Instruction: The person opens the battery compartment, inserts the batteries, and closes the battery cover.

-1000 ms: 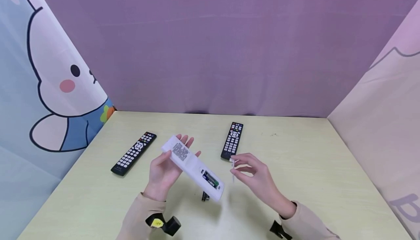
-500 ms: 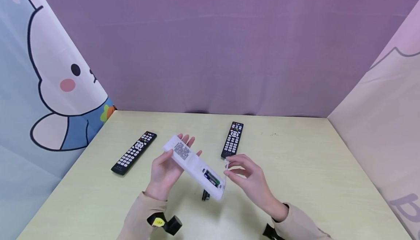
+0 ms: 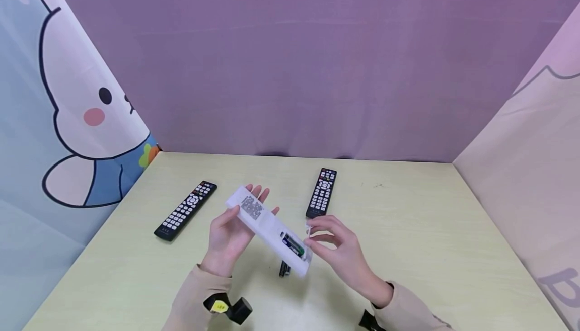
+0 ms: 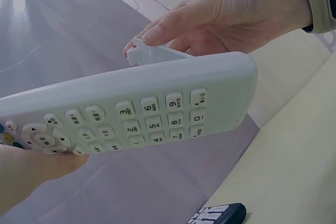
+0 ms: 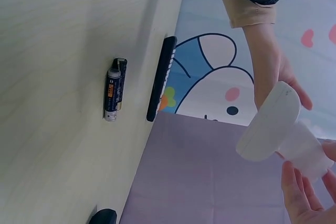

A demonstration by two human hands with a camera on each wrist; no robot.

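Note:
A white remote control (image 3: 269, 230) is held by my left hand (image 3: 231, 240), tilted above the table, its back facing up in the head view. In its uncovered battery compartment lies a dark and green battery (image 3: 293, 245). My right hand (image 3: 340, 248) pinches a white battery cover (image 4: 153, 54) between thumb and fingers, raised at an angle by the remote's lower end. Whether the cover's far edge touches the remote, I cannot tell. White number keys show on the remote's front in the left wrist view. Two loose batteries (image 5: 113, 93) lie side by side on the table below.
A black remote (image 3: 186, 211) lies on the table's left side. Another black remote (image 3: 321, 192) lies farther back, just beyond my right hand. A purple cloth (image 3: 290, 69) hangs behind the pale table (image 3: 408, 220), with printed cloths at both sides.
My right hand has moved left with the battery cover, from apart from the white remote to right at its lower end. My left hand and the remote have hardly moved.

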